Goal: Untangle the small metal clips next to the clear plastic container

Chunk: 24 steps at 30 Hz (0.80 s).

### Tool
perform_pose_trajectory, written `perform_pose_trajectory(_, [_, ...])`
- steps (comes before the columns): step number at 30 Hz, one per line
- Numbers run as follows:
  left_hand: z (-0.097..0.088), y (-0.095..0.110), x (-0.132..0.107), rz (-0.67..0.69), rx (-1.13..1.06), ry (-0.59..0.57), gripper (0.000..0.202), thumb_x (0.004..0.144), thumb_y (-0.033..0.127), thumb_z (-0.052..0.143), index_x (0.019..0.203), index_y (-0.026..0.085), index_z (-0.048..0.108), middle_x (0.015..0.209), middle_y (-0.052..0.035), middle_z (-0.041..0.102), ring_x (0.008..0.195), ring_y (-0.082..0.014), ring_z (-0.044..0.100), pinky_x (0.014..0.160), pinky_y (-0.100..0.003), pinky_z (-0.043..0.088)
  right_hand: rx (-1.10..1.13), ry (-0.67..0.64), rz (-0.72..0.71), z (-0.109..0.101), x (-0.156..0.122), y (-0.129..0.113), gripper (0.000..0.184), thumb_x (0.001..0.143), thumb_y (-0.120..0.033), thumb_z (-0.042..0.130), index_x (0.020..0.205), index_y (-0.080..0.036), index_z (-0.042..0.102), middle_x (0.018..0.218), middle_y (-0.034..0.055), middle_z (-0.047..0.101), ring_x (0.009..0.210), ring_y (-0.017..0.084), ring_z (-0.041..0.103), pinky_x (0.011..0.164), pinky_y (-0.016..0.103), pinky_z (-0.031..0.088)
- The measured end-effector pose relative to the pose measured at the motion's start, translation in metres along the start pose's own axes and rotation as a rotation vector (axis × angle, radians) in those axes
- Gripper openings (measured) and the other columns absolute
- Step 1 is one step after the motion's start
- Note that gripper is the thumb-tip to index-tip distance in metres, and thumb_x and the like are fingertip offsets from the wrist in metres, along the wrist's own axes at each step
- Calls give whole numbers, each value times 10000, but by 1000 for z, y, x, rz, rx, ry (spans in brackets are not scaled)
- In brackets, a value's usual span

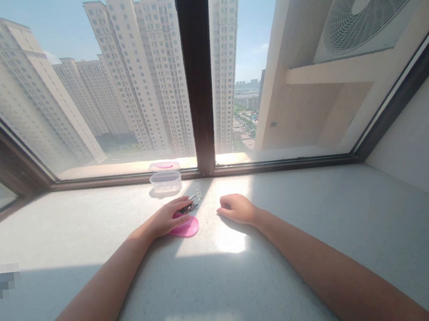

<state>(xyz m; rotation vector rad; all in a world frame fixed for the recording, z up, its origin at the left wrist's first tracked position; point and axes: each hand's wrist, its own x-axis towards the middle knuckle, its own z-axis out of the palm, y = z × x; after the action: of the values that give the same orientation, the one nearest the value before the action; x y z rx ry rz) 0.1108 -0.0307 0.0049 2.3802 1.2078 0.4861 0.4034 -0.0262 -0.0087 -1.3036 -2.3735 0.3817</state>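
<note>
My left hand point(171, 217) lies low over the sill with its fingers stretched out and its thumb spread apart. Between thumb and fingers sits a small pile of dark, thin metal pieces point(189, 207), too small to name for certain. Under the thumb is a flat pink oval piece, like a lid point(187, 228), partly covered by the hand. A few pale, thin metal pieces point(198, 196) lie just beyond the fingertips. To the right, my right hand point(238, 209) rests on the sill with fingers curled in; whatever they may hold is hidden.
A clear oval plastic container point(165, 182) stands beyond my left hand, close to the window frame point(210, 172). The pale speckled sill point(228, 292) has a bright sunlit patch in front of my right hand. A white wall point(415, 144) borders it at right.
</note>
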Motion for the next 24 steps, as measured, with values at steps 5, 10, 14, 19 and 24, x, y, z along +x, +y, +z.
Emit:
perform_pose_trajectory(5, [0,5,0,7,1,-34,618,878,577,525,1401,248,499,1523,-74,381,1388,-300,362,1165,-411,270,-4,1,4,0,0,0,258,840,-331,575,648,-171,511,648,-22,516,616,113,410,578,254,232])
perform_pose_trajectory(10, [1,6,0,5,7,-44,637,869,588,530,1403,243,496,1528,-76,372,1387,-314,358,1162,-410,272,-6,4,0,0,0,0,265,846,-339,572,649,-172,510,644,-23,512,615,114,412,581,252,234])
perform_pose_trajectory(14, [2,6,0,5,1,-47,629,867,585,533,1403,258,495,1532,-67,368,1389,-322,353,1162,-414,274,-10,-1,2,1,0,1,270,858,-344,565,656,-171,519,651,-21,514,616,114,409,585,254,233])
perform_pose_trajectory(19, [2,11,-1,16,-17,-60,638,868,573,544,1408,239,490,1534,-84,360,1386,-329,357,1163,-433,277,-5,3,-2,1,0,2,278,863,-351,563,658,-171,515,647,-23,513,614,111,405,586,254,231])
perform_pose_trajectory(24, [3,16,-1,20,-18,-63,626,872,558,546,1412,246,483,1532,-83,363,1387,-330,356,1162,-446,279,-6,18,-14,2,1,3,294,866,-358,562,648,-170,504,640,-24,514,610,110,408,583,253,231])
